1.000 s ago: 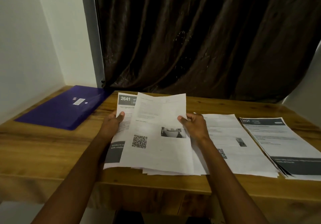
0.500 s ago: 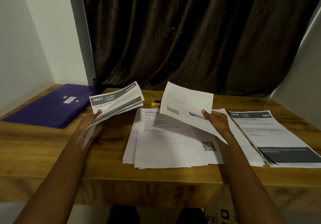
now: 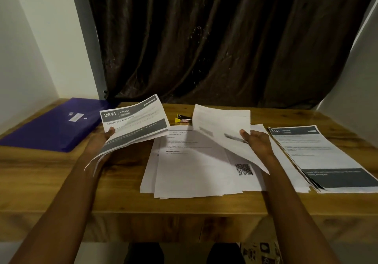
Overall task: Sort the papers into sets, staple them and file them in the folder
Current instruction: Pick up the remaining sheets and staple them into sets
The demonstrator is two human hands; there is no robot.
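Note:
My left hand (image 3: 102, 141) grips a small set of sheets headed "2641 KITCHEN" (image 3: 135, 122), lifted above the wooden table. My right hand (image 3: 257, 141) pinches a single white sheet (image 3: 221, 128) by its right edge, raised and tilted over the middle pile of white papers (image 3: 192, 169), which shows a QR code. A stack headed "2437" (image 3: 319, 157) with dark bands lies at the right. The purple folder (image 3: 53, 126) lies flat at the back left. A small yellow and black stapler (image 3: 183, 118) sits behind the middle pile.
The wooden table (image 3: 51, 181) has its front edge close to me and bare wood at the front left. A dark brown curtain (image 3: 225, 38) hangs behind the table. White walls stand at left and right.
Both hands lifted papers off the middle pile and drew apart: the left took the "2641" set leftward, the right raised a single sheet rightward. The stapler came into sight.

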